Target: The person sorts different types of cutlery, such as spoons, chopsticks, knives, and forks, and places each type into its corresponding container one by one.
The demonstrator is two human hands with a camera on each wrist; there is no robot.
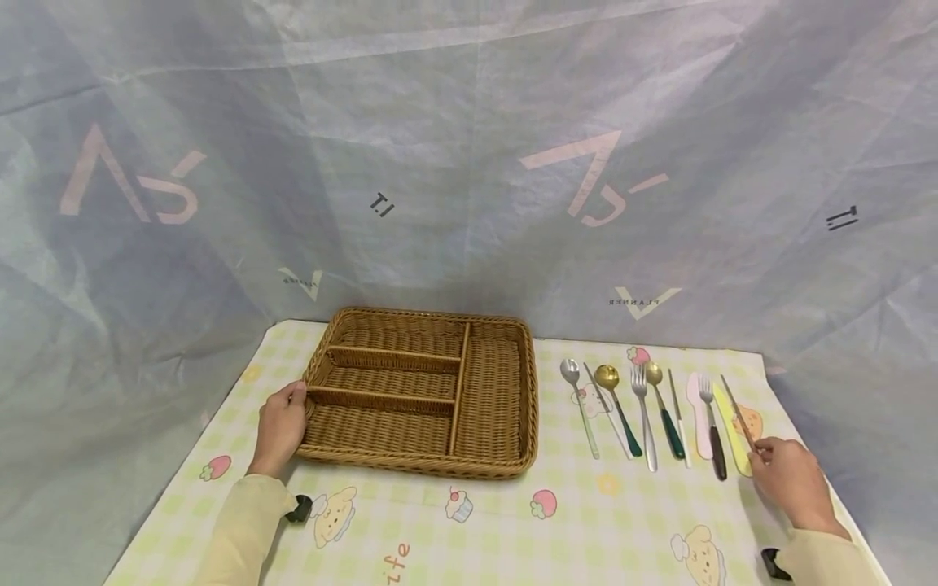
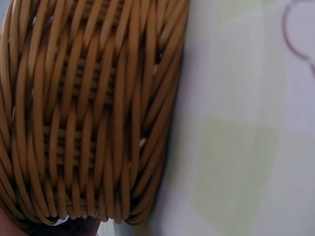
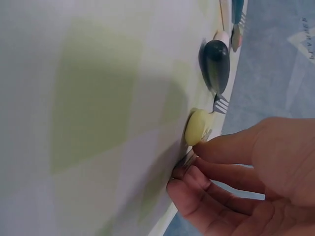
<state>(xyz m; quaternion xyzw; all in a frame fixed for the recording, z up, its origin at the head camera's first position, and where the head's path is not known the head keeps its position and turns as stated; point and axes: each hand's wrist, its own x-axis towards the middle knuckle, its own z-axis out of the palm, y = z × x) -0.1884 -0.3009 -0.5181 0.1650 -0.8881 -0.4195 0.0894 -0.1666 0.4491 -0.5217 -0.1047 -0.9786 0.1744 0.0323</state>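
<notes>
My left hand [image 1: 282,427] grips the left rim of a brown woven basket [image 1: 418,465] with several compartments; the left wrist view shows its wicker wall [image 2: 88,108] close up. At the right end of a row of cutlery, my right hand [image 1: 795,482] pinches the near end of a thin brown chopstick [image 1: 742,415] between thumb and fingers. In the right wrist view, the chopstick's end [image 3: 184,163] shows between the fingertips, low over the cloth. Just left of it lies a yellow-green knife [image 1: 730,419], then a dark-handled fork [image 1: 712,431].
More cutlery lies left of the fork: a pink knife [image 1: 699,415], thin white-ended sticks [image 1: 679,415], gold spoons with green handles [image 1: 667,411], a silver fork [image 1: 642,415] and a silver spoon [image 1: 580,407]. A grey curtain [image 1: 469,179] hangs behind the checked tablecloth [image 1: 572,545].
</notes>
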